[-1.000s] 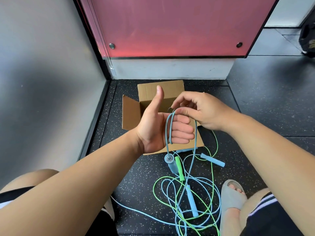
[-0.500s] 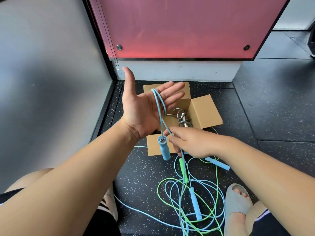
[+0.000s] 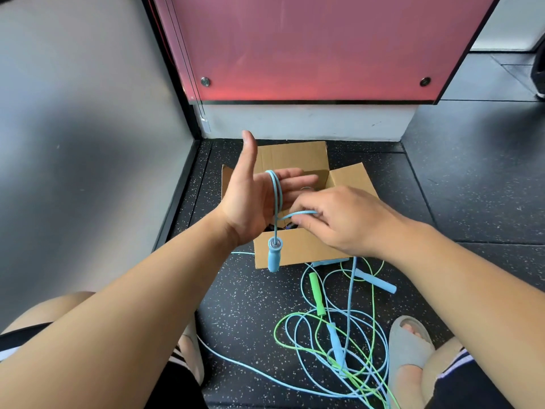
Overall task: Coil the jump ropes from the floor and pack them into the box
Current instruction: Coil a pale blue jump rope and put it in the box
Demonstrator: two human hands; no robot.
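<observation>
My left hand is held flat over the open cardboard box, thumb up and fingers straight. A light blue jump rope is looped over its palm, and one blue handle dangles below the wrist. My right hand pinches the same rope just right of the left palm, and the cord trails down from it to the floor. Tangled blue and green ropes lie on the dark floor in front of the box, with a green handle and two more blue handles among them.
The box stands in a corner between a grey wall on the left and a red panel behind. Something metallic lies inside the box. My knees and grey slippers flank the rope pile.
My right hand has risen from below the box front to beside the left palm, drawing the blue rope sideways. The left hand has tilted a little, its fingers pointing more to the right.
</observation>
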